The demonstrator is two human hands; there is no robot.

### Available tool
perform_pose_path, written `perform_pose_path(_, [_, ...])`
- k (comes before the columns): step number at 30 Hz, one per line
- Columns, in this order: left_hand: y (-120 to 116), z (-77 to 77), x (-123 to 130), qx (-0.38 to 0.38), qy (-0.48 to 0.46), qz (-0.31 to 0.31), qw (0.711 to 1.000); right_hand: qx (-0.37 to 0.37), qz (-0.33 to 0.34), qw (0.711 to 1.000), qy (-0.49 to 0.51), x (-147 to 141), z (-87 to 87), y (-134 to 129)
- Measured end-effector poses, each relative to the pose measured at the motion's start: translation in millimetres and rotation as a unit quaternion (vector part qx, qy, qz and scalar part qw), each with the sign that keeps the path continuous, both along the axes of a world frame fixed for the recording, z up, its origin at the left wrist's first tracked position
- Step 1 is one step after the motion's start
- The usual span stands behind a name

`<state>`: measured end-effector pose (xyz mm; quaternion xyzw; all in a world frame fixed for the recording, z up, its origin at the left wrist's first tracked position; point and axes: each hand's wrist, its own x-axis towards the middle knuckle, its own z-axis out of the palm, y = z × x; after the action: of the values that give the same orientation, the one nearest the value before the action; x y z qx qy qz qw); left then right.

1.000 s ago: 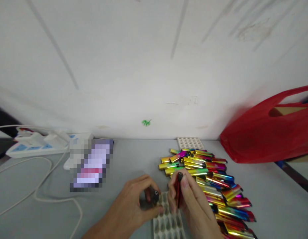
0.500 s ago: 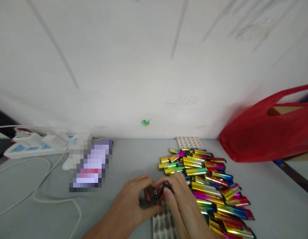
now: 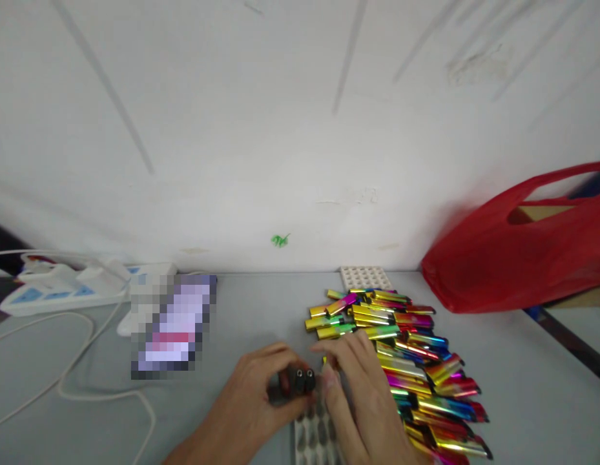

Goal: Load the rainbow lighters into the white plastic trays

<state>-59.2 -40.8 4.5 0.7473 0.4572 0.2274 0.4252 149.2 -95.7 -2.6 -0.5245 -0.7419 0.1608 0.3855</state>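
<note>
My left hand (image 3: pixel 254 394) is curled round several black-ended pieces (image 3: pixel 303 381); two of their ends, each with a small metal ring, face up side by side. Their bodies are mostly hidden in the palm. Close beside them is my right hand (image 3: pixel 360 394), thumb and forefinger apart with nothing seen gripped between them. Below both hands lies a pale tray with rows of holes (image 3: pixel 315 439), partly covered by the right hand. Shiny rainbow-coloured metallic tubes with black ends (image 3: pixel 401 368) lie heaped to the right of that hand.
A second pale holed tray (image 3: pixel 365 278) lies by the wall behind the heap. A red bag (image 3: pixel 513 258) stands at the right. On the left are a blurred-out phone (image 3: pixel 178 323), a white power strip (image 3: pixel 62 294) and loose white cables (image 3: pixel 101 391).
The black end that was between my right fingers now sits beside the other one in my left hand. My right fingers have parted from it. The view has shifted slightly.
</note>
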Motion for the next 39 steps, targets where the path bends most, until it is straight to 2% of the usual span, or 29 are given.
perform_pose_path(3, [0.2,1.3,-0.3,0.001,0.021,0.006,1.000,0.055,-0.093,0.993,-0.046,0.6,-2.6,6.6])
perform_pose_path(6, [-0.1,1.8,-0.4,0.002,0.032,0.005,0.999,0.080,-0.147,0.972,-0.168,6.1,-5.2,17.4])
perform_pose_path(9, [-0.4,1.0,-0.8,0.008,0.041,0.003,0.999,0.074,-0.153,0.942,-0.289,11.4,-9.4,26.6])
perform_pose_path(12, [0.2,-0.9,-1.6,0.021,0.045,0.005,0.999,0.067,-0.148,0.924,-0.348,13.2,-16.5,31.3])
perform_pose_path(16, [1.2,-1.5,-2.4,0.025,0.053,0.003,0.998,0.067,-0.135,0.926,-0.347,11.9,-22.1,31.4])
perform_pose_path(22, [1.7,0.6,-0.7,0.007,0.053,0.005,0.999,0.075,-0.077,0.950,-0.293,9.9,-10.7,27.8])
perform_pose_path(27, [1.7,-1.3,-0.4,0.010,0.055,0.004,0.998,0.059,-0.067,0.950,-0.300,8.7,-2.9,26.8])
perform_pose_path(34, [2.3,-0.5,-2.0,0.010,0.053,0.001,0.999,0.052,-0.066,0.945,-0.316,7.3,-5.1,28.3])
perform_pose_path(39, [3.2,-6.8,-3.9,0.019,0.033,-0.002,0.999,0.056,-0.044,0.958,-0.278,6.7,-3.8,27.1])
